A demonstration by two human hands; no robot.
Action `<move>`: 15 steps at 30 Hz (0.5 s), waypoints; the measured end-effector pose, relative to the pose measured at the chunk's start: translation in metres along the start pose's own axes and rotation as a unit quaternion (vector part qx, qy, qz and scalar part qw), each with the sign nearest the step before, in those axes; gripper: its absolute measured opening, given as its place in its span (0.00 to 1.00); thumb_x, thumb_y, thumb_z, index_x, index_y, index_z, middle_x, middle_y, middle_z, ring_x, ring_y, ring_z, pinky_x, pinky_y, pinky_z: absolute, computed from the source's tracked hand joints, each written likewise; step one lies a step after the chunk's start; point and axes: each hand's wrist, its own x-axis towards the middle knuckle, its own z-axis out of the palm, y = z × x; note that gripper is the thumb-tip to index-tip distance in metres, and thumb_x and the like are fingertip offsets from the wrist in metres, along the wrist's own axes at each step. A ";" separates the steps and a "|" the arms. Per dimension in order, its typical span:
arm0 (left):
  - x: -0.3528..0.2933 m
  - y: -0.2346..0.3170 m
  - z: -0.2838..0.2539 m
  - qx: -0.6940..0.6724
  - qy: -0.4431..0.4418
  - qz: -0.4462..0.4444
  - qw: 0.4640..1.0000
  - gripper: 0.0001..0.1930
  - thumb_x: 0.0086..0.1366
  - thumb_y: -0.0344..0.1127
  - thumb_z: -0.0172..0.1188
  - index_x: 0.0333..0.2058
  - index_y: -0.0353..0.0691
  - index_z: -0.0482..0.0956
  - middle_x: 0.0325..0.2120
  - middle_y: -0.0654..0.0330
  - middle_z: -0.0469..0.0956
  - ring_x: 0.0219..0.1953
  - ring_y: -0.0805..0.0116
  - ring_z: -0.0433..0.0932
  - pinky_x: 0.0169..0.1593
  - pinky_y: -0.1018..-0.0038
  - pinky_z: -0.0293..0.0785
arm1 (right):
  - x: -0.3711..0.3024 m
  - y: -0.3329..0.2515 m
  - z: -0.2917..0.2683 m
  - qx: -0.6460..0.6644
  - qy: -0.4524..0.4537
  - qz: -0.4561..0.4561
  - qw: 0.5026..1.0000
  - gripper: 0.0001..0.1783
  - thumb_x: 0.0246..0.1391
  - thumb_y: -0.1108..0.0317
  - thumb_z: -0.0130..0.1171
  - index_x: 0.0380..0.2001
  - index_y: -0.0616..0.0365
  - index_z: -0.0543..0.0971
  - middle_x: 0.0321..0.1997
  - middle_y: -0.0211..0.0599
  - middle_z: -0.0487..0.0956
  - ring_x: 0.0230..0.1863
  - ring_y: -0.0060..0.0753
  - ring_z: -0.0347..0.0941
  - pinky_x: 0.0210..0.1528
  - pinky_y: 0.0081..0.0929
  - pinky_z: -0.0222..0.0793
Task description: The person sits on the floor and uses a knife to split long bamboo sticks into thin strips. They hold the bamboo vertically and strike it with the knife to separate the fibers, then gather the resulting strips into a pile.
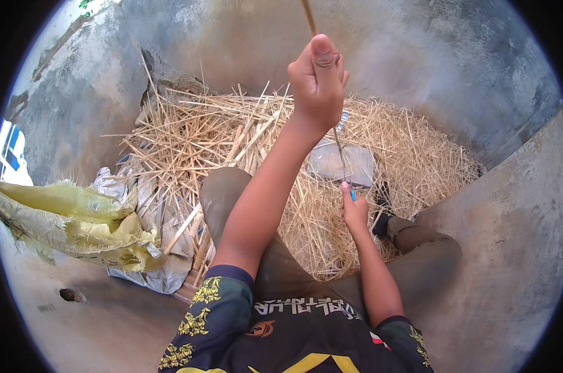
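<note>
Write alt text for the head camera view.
A raised left hand grips a thin stick; the right hand, lower, holds something blue. Pale straw lies heaped before a grey wall, with a torn sack at left.

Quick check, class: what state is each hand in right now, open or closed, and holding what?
Left hand: closed around a thin stick.
Right hand: closed on a small blue object; its exact kind cannot be told.

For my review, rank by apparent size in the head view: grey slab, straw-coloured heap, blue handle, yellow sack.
1. Straw-coloured heap
2. Yellow sack
3. Grey slab
4. Blue handle, partly covered by the right hand
</note>
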 end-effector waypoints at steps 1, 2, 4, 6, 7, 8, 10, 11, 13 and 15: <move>0.004 -0.002 -0.001 0.004 0.001 0.011 1.000 0.28 0.76 0.60 0.37 0.23 0.45 0.57 0.14 0.73 0.49 0.14 0.84 0.47 0.16 0.81 0.45 | 0.004 -0.002 0.000 0.051 -0.026 0.019 0.998 0.35 0.58 0.33 0.56 0.17 0.55 0.72 0.10 0.28 0.67 0.09 0.25 0.63 0.14 0.23 0.59; 0.001 -0.001 -0.008 0.018 0.009 0.017 1.000 0.28 0.76 0.61 0.37 0.23 0.45 0.57 0.14 0.73 0.49 0.14 0.84 0.47 0.16 0.81 0.44 | -0.007 -0.022 -0.002 0.098 -0.064 0.042 0.992 0.35 0.59 0.32 0.55 0.17 0.53 0.72 0.10 0.28 0.67 0.09 0.25 0.62 0.14 0.23 0.58; 0.002 -0.001 -0.013 0.003 0.013 -0.006 1.000 0.28 0.76 0.61 0.37 0.23 0.45 0.57 0.14 0.73 0.49 0.14 0.84 0.46 0.16 0.81 0.44 | -0.007 -0.028 -0.005 0.266 -0.142 0.128 0.945 0.35 0.60 0.30 0.50 0.15 0.49 0.69 0.09 0.26 0.65 0.08 0.25 0.60 0.11 0.24 0.54; 0.005 -0.003 -0.015 -0.015 0.020 -0.017 1.000 0.28 0.76 0.61 0.37 0.23 0.45 0.57 0.14 0.73 0.49 0.14 0.84 0.46 0.16 0.82 0.43 | 0.010 -0.028 -0.030 0.463 -0.287 0.211 0.812 0.34 0.62 0.32 0.49 0.16 0.49 0.69 0.09 0.25 0.64 0.08 0.24 0.60 0.10 0.23 0.52; 0.006 -0.004 -0.015 -0.024 0.023 -0.020 0.999 0.28 0.76 0.61 0.37 0.23 0.45 0.57 0.14 0.73 0.49 0.14 0.84 0.46 0.16 0.82 0.44 | 0.018 -0.026 -0.043 0.547 -0.351 0.249 0.718 0.34 0.63 0.32 0.48 0.16 0.49 0.69 0.09 0.25 0.64 0.08 0.23 0.60 0.10 0.23 0.51; 0.006 -0.004 -0.016 -0.032 0.024 -0.022 0.999 0.28 0.76 0.61 0.37 0.23 0.46 0.56 0.14 0.73 0.49 0.14 0.84 0.46 0.16 0.83 0.44 | 0.020 -0.029 -0.051 0.538 -0.334 0.240 0.736 0.34 0.64 0.33 0.46 0.16 0.48 0.68 0.09 0.24 0.64 0.08 0.22 0.59 0.09 0.23 0.47; 0.004 -0.003 -0.014 -0.015 0.025 -0.012 1.000 0.28 0.76 0.61 0.37 0.23 0.46 0.56 0.14 0.73 0.49 0.14 0.84 0.46 0.16 0.83 0.44 | 0.010 -0.054 -0.054 0.416 -0.200 0.185 0.867 0.32 0.65 0.37 0.49 0.17 0.51 0.69 0.10 0.23 0.62 0.08 0.22 0.59 0.10 0.23 0.51; 0.004 -0.003 -0.011 -0.009 0.024 -0.008 1.000 0.28 0.76 0.61 0.37 0.23 0.46 0.56 0.14 0.73 0.49 0.14 0.84 0.46 0.16 0.83 0.45 | 0.002 -0.071 -0.052 0.326 -0.080 0.147 0.930 0.31 0.66 0.39 0.50 0.17 0.52 0.69 0.10 0.23 0.62 0.09 0.21 0.59 0.10 0.22 0.52; 0.003 -0.004 -0.007 -0.007 0.020 0.000 1.000 0.28 0.75 0.61 0.37 0.23 0.45 0.56 0.14 0.73 0.49 0.14 0.84 0.46 0.16 0.83 0.45 | -0.018 -0.099 -0.055 0.290 -0.005 -0.007 0.957 0.31 0.67 0.40 0.50 0.17 0.52 0.68 0.11 0.24 0.63 0.09 0.21 0.59 0.11 0.22 0.54; 0.000 -0.004 -0.006 -0.002 0.019 0.006 1.000 0.28 0.75 0.61 0.38 0.23 0.45 0.56 0.14 0.73 0.49 0.14 0.84 0.46 0.16 0.83 0.45 | -0.028 -0.097 -0.049 0.260 0.033 -0.144 0.954 0.31 0.67 0.40 0.50 0.17 0.52 0.68 0.11 0.25 0.65 0.10 0.21 0.60 0.12 0.21 0.55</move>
